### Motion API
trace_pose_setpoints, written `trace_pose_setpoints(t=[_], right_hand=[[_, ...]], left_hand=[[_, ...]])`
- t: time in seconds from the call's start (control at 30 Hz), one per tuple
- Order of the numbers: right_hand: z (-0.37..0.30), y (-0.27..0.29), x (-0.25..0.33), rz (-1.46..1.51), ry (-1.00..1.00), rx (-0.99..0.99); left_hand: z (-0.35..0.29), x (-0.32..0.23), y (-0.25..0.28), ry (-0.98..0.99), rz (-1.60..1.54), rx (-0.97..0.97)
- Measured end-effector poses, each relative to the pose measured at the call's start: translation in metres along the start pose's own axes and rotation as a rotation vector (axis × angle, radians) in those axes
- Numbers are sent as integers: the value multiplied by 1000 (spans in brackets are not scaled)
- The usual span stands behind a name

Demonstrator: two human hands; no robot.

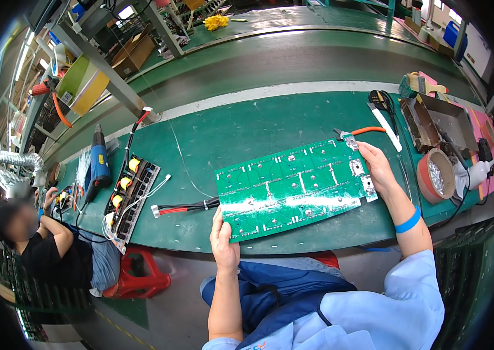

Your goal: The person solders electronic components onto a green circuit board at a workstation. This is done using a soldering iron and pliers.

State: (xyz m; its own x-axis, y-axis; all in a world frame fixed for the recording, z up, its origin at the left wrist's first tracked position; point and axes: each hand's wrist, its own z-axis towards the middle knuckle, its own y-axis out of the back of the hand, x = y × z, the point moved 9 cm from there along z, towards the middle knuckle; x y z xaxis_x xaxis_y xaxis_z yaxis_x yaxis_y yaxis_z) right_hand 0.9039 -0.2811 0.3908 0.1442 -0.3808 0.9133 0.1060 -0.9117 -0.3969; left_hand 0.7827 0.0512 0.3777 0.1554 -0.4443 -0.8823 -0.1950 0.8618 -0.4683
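A large green circuit board (293, 186) is tilted up between my two hands over the bench's near edge, its solder side with light reflections facing me. My left hand (223, 242) grips the lower left corner. At the upper right end, beside the silvery metal tabs, my right hand (377, 166) holds the edge; a blue band circles that wrist. Red and black wires with a white connector (156, 211) stick out past the board's left side. Just behind the upper right corner lie orange-handled cutters (369, 129), partly hidden by the board.
Left on the green bench (212, 125) lie another board with yellow parts (133, 186) and a blue heat gun (100, 163). At right are a round tub (435, 174), a metal box (460, 119), a brush (426, 86) and a white bottle (481, 172). A co-worker (48, 239) sits far left.
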Motion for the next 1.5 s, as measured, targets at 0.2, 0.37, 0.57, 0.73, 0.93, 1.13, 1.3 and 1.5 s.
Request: trace_pose_setpoints(t=[0.2,0.37,0.57,0.73,0.93,1.13,1.3,1.5], right_hand=[[-1,-1,0,8,-2,16],[-2,-2,-2,0,-20,23],[-3,-1,-1,4,-5,36],[-4,-3,0,4,0,23],[-4,-2,-2,29,-23,8],[-3,-4,-7,60,-60,52],[-3,-2,-9,65,-67,36],[-2,1,-12,87,-73,64]], left_hand=[[0,0,-1,1,-13,8],[0,0,0,-5,-10,1],[1,1,2,-10,-33,25],[1,-1,1,-10,-25,7],[1,-2,0,-20,1,25],[-2,-7,-5,-39,10,-12],[-3,-7,-5,-41,27,-19],[-2,-8,-5,-55,28,3]])
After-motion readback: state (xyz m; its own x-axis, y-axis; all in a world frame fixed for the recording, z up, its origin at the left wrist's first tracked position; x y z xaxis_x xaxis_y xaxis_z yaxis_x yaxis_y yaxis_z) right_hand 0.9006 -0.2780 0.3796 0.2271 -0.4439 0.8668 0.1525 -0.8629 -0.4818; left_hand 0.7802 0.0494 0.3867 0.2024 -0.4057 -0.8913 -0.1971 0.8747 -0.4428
